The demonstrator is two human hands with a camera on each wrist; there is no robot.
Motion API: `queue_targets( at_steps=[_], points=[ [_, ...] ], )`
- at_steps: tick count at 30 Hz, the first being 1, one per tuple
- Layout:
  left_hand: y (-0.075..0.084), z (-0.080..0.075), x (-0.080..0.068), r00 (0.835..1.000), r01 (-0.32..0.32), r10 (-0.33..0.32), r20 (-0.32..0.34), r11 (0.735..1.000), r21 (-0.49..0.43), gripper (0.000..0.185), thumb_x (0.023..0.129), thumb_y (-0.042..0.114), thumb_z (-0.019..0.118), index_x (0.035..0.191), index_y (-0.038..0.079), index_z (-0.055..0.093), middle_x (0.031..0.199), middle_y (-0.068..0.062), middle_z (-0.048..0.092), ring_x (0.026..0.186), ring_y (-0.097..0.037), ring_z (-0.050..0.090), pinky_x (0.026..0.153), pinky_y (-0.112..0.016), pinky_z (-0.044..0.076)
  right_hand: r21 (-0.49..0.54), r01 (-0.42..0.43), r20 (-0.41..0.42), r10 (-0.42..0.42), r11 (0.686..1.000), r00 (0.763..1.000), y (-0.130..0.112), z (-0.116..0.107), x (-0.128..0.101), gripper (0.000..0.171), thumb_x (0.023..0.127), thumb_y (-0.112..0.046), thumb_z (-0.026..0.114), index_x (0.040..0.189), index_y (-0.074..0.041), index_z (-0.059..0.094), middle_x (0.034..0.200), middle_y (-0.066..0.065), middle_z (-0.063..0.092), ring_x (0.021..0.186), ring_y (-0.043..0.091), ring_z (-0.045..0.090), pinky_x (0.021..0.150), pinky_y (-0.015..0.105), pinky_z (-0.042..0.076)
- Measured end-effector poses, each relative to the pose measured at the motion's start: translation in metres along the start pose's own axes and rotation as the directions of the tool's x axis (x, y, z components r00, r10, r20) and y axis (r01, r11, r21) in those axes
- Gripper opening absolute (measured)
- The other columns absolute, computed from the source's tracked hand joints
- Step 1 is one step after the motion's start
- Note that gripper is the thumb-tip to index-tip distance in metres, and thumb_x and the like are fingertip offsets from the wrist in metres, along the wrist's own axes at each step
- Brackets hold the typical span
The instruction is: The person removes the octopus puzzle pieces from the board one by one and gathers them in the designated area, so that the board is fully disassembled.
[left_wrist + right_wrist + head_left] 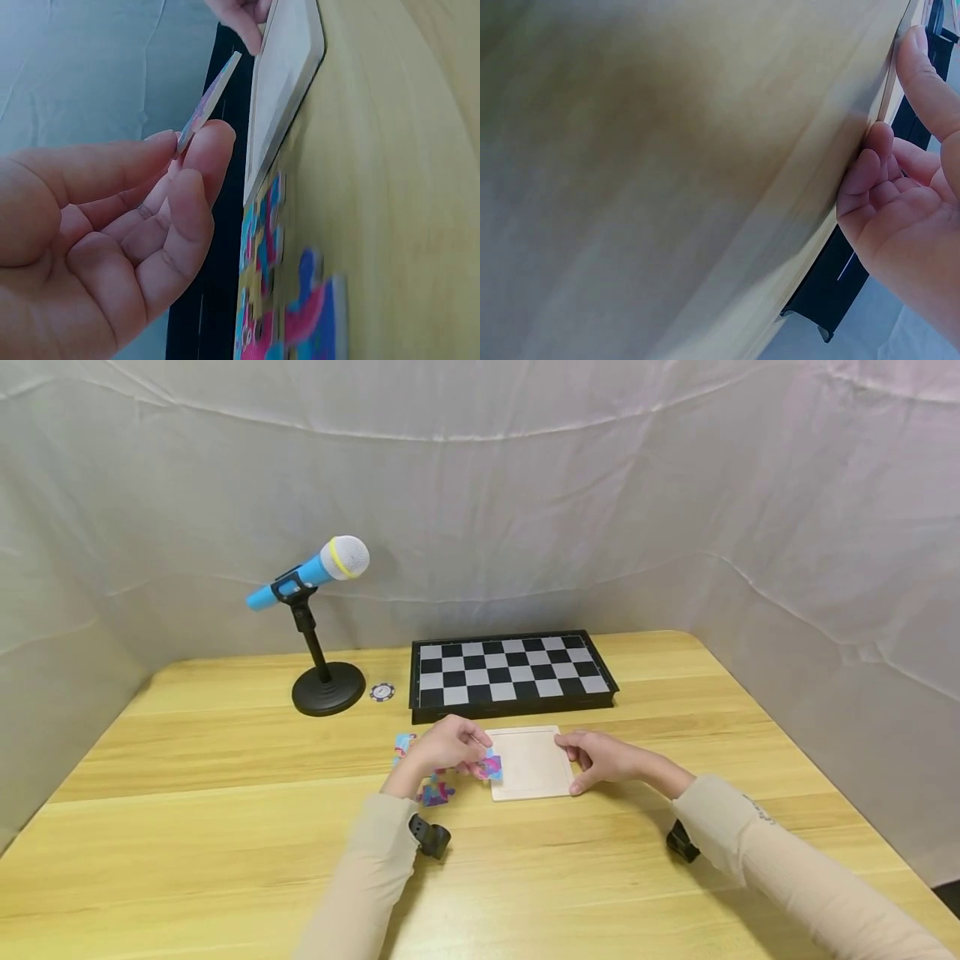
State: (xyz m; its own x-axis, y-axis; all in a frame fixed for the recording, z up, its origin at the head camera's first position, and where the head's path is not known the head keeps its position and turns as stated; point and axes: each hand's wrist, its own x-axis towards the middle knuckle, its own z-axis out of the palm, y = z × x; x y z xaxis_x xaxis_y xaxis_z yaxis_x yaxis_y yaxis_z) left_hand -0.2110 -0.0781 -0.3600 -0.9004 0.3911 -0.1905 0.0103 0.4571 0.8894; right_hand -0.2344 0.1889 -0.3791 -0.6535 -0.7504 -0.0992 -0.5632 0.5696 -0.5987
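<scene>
My left hand (447, 745) pinches a pink, blue and purple jigsaw piece (492, 767) between thumb and fingertips. In the left wrist view the jigsaw piece (208, 103) is tilted, raised off the table. It overlaps the left edge of a pale wooden puzzle tray (531, 764) in the head view. My right hand (606, 758) holds the tray's right edge, thumb at the near corner and fingers near the far one. Other colourful jigsaw pieces (435, 792) lie on the table under and beside my left hand, some hidden by it.
Behind the tray lies a black-and-white checkered board (513, 670) with a raised black rim. A blue toy microphone (311, 572) stands on a round black base (328, 690) at the back left. Between them is a poker chip (382, 692). Pale cloth (480, 510) hangs behind the table.
</scene>
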Motion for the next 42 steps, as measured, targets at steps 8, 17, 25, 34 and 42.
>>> queue_targets(
  at_steps=[8, 17, 25, 34, 42],
  points=[
    [-0.009, -0.011, -0.008, 1.000, 0.017, -0.017, 0.018, 1.000, -0.017, 0.017, 0.080, -0.009, 0.055, 0.096, -0.009, 0.059, 0.072, -0.013, 0.061, 0.058, -0.022, 0.061, 0.054, -0.030, 0.050, 0.006, 0.000, -0.003, 0.000, 1.000, 1.000, -0.001, 0.000, 0.000, 0.064, 0.068, -0.012, 0.076, 0.115, 0.015, 0.043, 0.078, 0.005, 0.042, 0.062, 0.011, 0.038, 0.054, 0.022, 0.036],
    [-0.010, -0.014, -0.014, 0.997, 0.064, -0.064, 0.052, 0.998, 0.017, 0.011, 0.079, -0.011, 0.057, 0.089, -0.007, 0.058, 0.069, -0.012, 0.058, 0.055, -0.021, 0.060, 0.055, -0.032, 0.051, -0.004, -0.001, -0.003, 0.001, 1.000, 1.000, -0.001, -0.001, -0.001, 0.070, 0.068, -0.013, 0.076, 0.119, 0.018, 0.040, 0.079, 0.004, 0.042, 0.062, 0.011, 0.038, 0.055, 0.022, 0.036],
    [-0.009, -0.012, -0.014, 0.994, 0.061, -0.070, 0.081, 0.992, 0.112, 0.009, 0.077, -0.010, 0.059, 0.084, -0.005, 0.059, 0.064, -0.010, 0.060, 0.055, -0.020, 0.061, 0.052, -0.029, 0.050, -0.015, 0.016, -0.006, -0.016, 1.000, 1.000, 0.000, 0.000, 0.000, 0.069, 0.068, -0.013, 0.076, 0.118, 0.018, 0.041, 0.078, 0.004, 0.042, 0.061, 0.010, 0.038, 0.054, 0.022, 0.036],
    [-0.011, -0.012, -0.013, 0.989, 0.042, -0.065, 0.134, 0.985, 0.165, 0.008, 0.078, -0.006, 0.062, 0.085, -0.003, 0.061, 0.062, -0.008, 0.060, 0.049, -0.015, 0.055, 0.048, -0.024, 0.045, -0.015, 0.020, -0.010, -0.020, 1.000, 1.000, 0.000, 0.000, 0.000, 0.065, 0.067, -0.013, 0.077, 0.115, 0.015, 0.043, 0.078, 0.004, 0.042, 0.061, 0.010, 0.038, 0.054, 0.022, 0.037],
    [-0.012, -0.014, -0.014, 0.988, 0.025, -0.048, 0.149, 0.988, 0.153, 0.011, 0.079, -0.005, 0.061, 0.090, -0.004, 0.063, 0.064, -0.007, 0.061, 0.050, -0.015, 0.055, 0.051, -0.027, 0.048, -0.014, 0.022, -0.008, -0.022, 1.000, 1.000, -0.001, 0.000, 0.000, 0.057, 0.067, -0.015, 0.077, 0.108, 0.010, 0.046, 0.077, 0.004, 0.042, 0.061, 0.010, 0.038, 0.054, 0.022, 0.036]
  ],
)
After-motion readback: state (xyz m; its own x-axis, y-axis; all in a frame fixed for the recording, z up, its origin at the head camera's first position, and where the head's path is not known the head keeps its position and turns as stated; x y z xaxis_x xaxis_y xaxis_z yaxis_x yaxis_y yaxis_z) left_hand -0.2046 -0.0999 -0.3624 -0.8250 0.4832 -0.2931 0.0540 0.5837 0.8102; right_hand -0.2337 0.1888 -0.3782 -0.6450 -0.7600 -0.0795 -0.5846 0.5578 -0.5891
